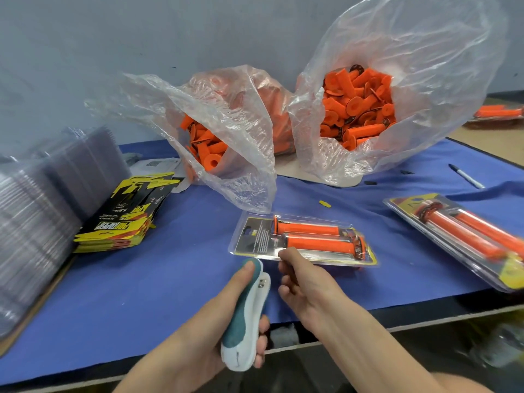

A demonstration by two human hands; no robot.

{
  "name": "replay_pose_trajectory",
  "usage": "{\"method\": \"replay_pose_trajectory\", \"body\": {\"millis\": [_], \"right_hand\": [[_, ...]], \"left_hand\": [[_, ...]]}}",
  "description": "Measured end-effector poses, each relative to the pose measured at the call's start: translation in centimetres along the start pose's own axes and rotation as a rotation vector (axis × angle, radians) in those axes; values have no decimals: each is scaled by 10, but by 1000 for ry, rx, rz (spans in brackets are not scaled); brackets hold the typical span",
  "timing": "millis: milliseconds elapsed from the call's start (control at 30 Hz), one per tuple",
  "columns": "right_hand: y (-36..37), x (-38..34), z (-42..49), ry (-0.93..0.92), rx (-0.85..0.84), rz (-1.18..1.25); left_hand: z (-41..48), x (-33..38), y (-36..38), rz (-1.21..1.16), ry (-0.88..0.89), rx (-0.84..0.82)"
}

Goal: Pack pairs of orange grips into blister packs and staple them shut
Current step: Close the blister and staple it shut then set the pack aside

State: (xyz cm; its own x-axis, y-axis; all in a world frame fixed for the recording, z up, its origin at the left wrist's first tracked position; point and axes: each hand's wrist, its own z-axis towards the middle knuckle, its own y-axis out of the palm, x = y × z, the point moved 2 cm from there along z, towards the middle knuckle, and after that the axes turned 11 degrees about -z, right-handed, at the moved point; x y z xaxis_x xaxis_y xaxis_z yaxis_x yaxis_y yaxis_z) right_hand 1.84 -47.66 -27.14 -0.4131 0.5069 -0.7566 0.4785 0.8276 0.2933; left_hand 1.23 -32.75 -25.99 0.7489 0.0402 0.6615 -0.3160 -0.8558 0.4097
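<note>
A clear blister pack (255,236) with a black and yellow card lies on the blue mat, holding two orange grips (312,235) side by side. My right hand (303,282) pinches the pack's near edge between thumb and forefinger. My left hand (226,321) grips a white and teal stapler (246,316), thumb on top, its nose just short of that same edge. Two clear plastic bags of loose orange grips stand behind, the left bag (207,143) and the right bag (357,109).
Stacked empty clear blisters (42,199) and a pile of yellow and black cards (127,214) sit at the left. Finished packs (465,236) lie at the right, with more at the far right (499,113). A pen (466,175) lies beyond. The table's front edge (425,319) runs close below my hands.
</note>
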Motion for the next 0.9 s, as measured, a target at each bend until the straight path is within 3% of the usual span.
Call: {"method": "replay_pose_trajectory", "body": {"millis": [267,433,900], "right_hand": [[5,3,0,-78,30,-52],[5,5,-4,-97,8,-60],[4,6,-3,-143,-41,-147]], "left_hand": [[12,7,11,78,130,8],[16,17,21,172,236,101],[28,23,11,201,238,64]]}}
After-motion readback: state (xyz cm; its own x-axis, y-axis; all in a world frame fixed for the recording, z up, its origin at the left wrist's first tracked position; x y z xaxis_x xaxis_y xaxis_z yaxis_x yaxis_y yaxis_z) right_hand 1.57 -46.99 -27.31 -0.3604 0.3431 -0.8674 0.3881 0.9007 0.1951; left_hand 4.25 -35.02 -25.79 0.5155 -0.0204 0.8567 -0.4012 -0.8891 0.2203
